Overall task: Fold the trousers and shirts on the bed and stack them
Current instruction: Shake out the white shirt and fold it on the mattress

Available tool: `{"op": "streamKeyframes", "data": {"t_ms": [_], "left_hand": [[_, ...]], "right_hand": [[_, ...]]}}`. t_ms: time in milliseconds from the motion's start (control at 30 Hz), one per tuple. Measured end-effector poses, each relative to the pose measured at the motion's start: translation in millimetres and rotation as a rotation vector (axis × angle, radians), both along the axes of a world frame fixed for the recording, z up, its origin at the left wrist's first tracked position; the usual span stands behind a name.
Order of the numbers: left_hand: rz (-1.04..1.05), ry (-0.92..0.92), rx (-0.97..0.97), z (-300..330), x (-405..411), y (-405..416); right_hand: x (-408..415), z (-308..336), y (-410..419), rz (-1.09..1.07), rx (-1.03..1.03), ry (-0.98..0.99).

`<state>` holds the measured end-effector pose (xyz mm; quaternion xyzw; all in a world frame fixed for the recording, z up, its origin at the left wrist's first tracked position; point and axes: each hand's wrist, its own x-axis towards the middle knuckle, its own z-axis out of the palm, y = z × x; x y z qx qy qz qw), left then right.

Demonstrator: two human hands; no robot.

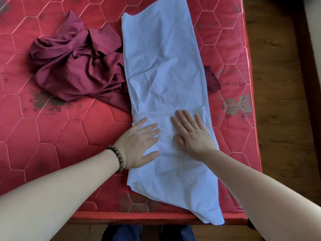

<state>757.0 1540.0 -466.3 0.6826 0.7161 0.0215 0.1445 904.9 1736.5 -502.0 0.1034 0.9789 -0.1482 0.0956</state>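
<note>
Both hands, left hand (139,141) and right hand (192,134), press flat, fingers straight, on the creased pale-blue cotton shirt (165,66), its long axis running away from them.

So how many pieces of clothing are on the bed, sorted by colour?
White: 1, the white shirt laid out long, with the left hand and right hand pressing flat on it.
Maroon: 1, the maroon garment crumpled beside it.
Total: 2

Long pale-blue cotton shirt (166,70): far end cut off at 12 o'clock. Crumpled maroon garment (76,66): right edge hidden beneath shirt; garment type unclear.
</note>
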Motion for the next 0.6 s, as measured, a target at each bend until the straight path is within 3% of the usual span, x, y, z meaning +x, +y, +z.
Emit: {"op": "streamKeyframes", "data": {"t_ms": [233,467,600], "left_hand": [[-0.012,0.256,-0.106,-22.8,-19.0,-18.1],[-0.18,0.406,-0.116,-25.4,-43.5,-30.5],[-0.304,0.337,-0.02,-27.3,-32.8,-33.6]], "right_hand": [[12.0,-11.4,26.5,-0.297,0.022,-0.034],[62.0,15.8,79.0,0.208,0.167,-0.038],[84.9,26.4,84.6,0.384,0.176,-0.129]]}}
